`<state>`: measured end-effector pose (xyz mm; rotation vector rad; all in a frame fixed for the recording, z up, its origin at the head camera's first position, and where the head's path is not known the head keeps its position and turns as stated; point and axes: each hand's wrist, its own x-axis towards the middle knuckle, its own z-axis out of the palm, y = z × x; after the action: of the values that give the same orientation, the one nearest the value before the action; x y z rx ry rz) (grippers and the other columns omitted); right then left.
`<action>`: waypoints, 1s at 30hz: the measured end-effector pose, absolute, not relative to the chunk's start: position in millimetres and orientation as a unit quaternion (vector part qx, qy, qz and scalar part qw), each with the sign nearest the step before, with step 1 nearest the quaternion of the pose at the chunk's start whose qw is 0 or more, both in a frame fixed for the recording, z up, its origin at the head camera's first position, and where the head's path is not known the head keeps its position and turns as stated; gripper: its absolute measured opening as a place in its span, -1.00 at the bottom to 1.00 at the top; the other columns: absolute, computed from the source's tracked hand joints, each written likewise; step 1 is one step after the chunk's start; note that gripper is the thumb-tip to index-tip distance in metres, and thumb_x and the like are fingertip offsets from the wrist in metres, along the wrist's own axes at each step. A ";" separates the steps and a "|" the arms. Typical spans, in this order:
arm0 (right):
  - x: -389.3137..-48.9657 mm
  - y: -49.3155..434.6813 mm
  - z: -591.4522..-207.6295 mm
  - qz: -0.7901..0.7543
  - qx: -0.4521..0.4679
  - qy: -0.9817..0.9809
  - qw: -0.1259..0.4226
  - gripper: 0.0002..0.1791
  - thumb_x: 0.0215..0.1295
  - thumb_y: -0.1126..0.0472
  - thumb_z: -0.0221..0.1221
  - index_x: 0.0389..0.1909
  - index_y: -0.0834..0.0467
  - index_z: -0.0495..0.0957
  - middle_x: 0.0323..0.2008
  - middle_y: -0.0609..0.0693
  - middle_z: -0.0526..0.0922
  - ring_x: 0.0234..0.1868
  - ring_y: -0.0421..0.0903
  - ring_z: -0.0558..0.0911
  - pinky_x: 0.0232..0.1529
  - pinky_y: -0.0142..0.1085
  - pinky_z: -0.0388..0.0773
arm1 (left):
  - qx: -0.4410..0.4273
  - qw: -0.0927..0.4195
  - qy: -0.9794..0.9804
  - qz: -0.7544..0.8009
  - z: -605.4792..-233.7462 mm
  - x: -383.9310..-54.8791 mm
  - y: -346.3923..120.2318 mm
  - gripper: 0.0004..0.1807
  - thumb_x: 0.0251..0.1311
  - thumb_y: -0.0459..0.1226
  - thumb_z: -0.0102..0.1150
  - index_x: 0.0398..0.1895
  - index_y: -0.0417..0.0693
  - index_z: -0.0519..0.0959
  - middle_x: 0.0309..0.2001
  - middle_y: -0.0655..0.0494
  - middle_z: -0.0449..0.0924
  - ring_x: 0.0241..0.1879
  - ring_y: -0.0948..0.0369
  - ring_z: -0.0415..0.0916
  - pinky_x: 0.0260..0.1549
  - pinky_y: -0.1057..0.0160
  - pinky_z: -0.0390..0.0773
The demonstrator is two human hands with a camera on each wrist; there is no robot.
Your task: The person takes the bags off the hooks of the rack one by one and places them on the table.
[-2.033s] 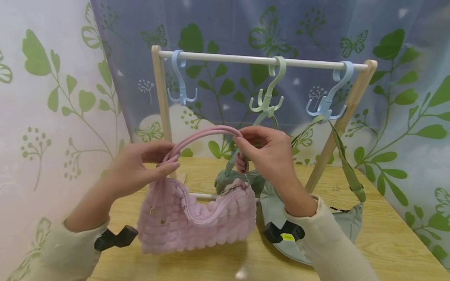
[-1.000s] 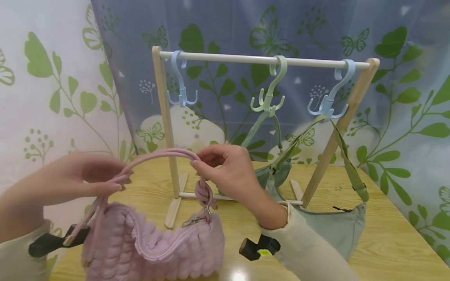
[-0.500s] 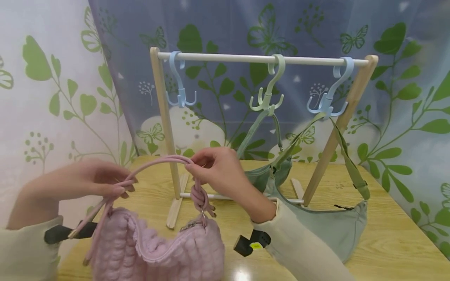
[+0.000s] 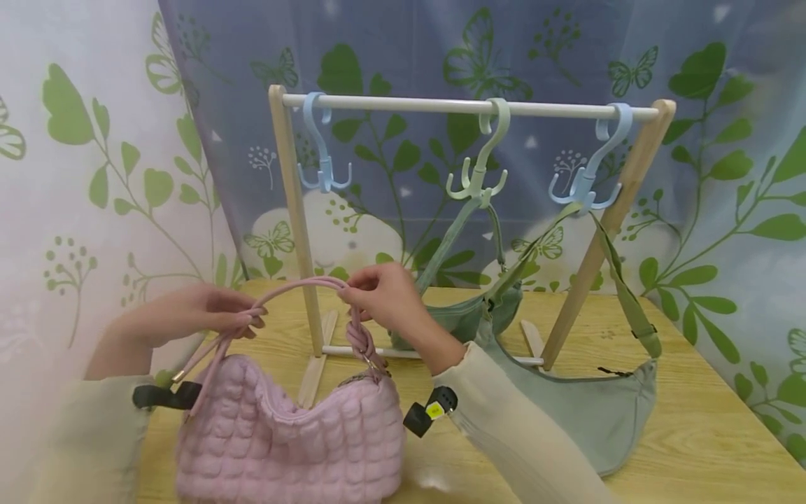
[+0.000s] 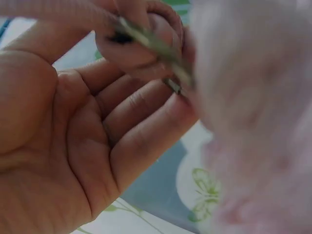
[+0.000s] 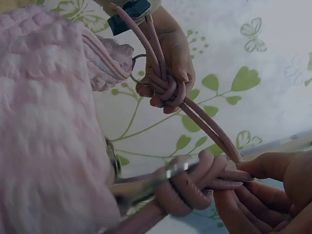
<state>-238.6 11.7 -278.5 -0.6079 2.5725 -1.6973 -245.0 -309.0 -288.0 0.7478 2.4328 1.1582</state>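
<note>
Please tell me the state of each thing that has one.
Pink bag, held by its handle
Left hand, gripping the handle
Right hand, pinching the handle
Left blue hook, bare
Dark green bag, hung on green hook
Pale green bag, strap on right blue hook
Rack, upright

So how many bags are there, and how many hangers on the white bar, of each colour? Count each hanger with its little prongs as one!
Pink bag: 1
Green bags: 2 (one darker, one pale grey-green)
Blue hangers: 2
Pale green hanger: 1
Total: 6
</note>
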 end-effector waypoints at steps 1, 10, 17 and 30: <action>-241.8 11.3 -280.7 -0.540 -0.190 0.820 0.002 -0.83 0.27 0.22 0.29 -0.22 0.25 0.69 -0.34 0.08 0.70 -0.43 -0.12 0.67 -0.40 -0.31 0.66 | 0.260 0.170 0.859 0.406 -290.6 -247.9 -308.8 -0.54 0.39 -0.22 0.10 0.22 -0.36 0.44 0.02 -0.12 0.64 -0.07 0.16 0.65 -0.09 0.23 0.61; -269.2 4.0 -302.9 -0.538 -0.148 0.829 0.028 -0.77 0.27 0.22 0.29 -0.14 0.28 0.68 -0.30 0.11 0.69 -0.42 -0.08 0.69 -0.31 -0.22 0.67 | 0.232 0.144 0.880 0.388 -310.8 -263.7 -307.1 -0.56 0.34 -0.18 0.16 0.17 -0.28 0.52 -0.02 -0.04 0.67 -0.08 0.16 0.65 -0.09 0.26 0.57; -277.0 -0.5 -322.6 -0.518 -0.124 0.845 0.055 -0.78 0.28 0.21 0.28 -0.14 0.26 0.67 -0.26 0.10 0.68 -0.44 -0.08 0.68 -0.32 -0.23 0.67 | 0.225 0.136 0.895 0.360 -334.8 -275.3 -302.1 -0.53 0.33 -0.15 0.18 0.14 -0.34 0.53 -0.12 -0.01 0.71 -0.10 0.10 0.65 -0.15 0.24 0.58; -282.8 -8.3 -362.9 -0.468 -0.097 0.875 0.077 -0.80 0.27 0.23 0.28 -0.17 0.27 0.64 -0.50 0.06 0.67 -0.58 -0.12 0.63 -0.44 -0.32 0.60 | 0.212 0.171 0.906 0.323 -370.5 -280.8 -286.4 -0.50 0.31 -0.06 0.18 0.03 -0.35 0.60 -0.27 -0.02 0.71 -0.30 0.19 0.61 -0.31 0.21 0.57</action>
<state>-282.8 -8.3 -362.9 -0.2901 2.6232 -1.4018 -280.8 -286.4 -370.5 0.6008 2.5743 0.9177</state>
